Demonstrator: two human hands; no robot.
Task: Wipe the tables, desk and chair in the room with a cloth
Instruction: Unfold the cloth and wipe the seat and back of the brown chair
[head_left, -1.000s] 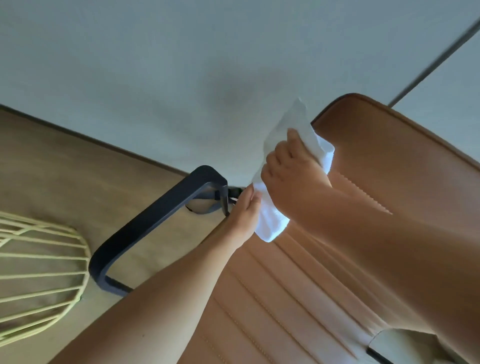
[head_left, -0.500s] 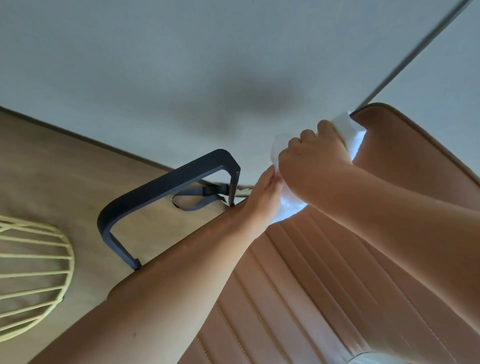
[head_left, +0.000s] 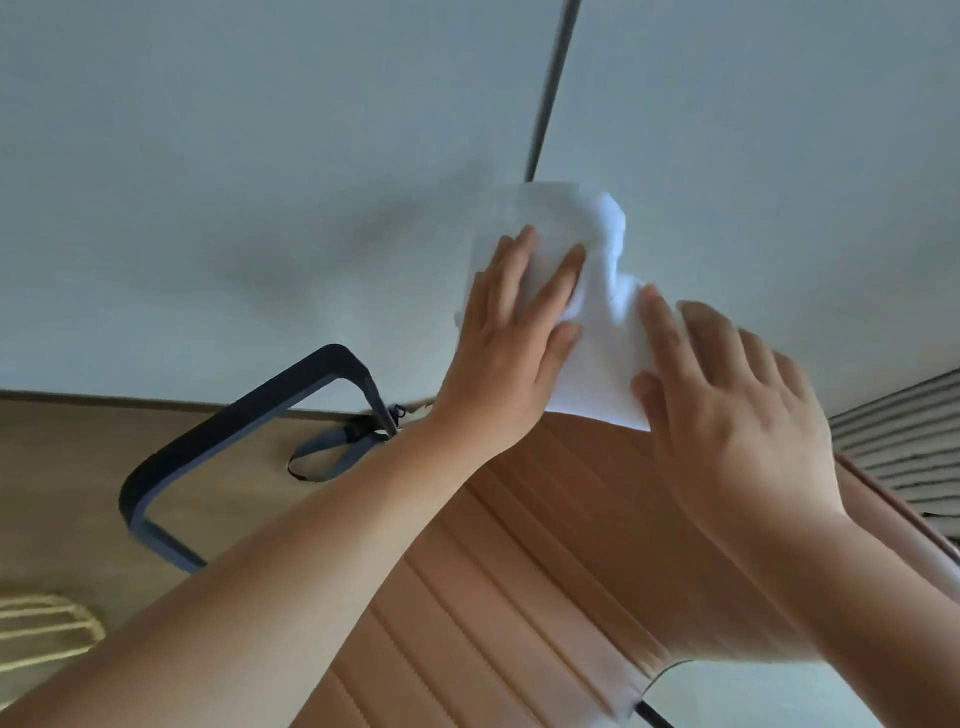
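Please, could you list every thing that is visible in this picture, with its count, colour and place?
cloth: 1, white, over the backrest's top edge
chair backrest: 1, tan, ribbed, centre to bottom
armrest: 1, black, left of the backrest
strap loop: 1, grey, beside the armrest
wire object: 1, pale yellow, bottom left, cut off
striped thing: 1, grey and white, right edge
thin rod or seam: 1, dark, top centre
floor: wood brown, left
wall: pale, upper part
left hand: 1, flat on the cloth
right hand: 1, flat on the cloth

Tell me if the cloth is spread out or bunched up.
Mostly spread: the cloth lies over the chair top, flat under the left hand and right hand, one ridge bunched between them.
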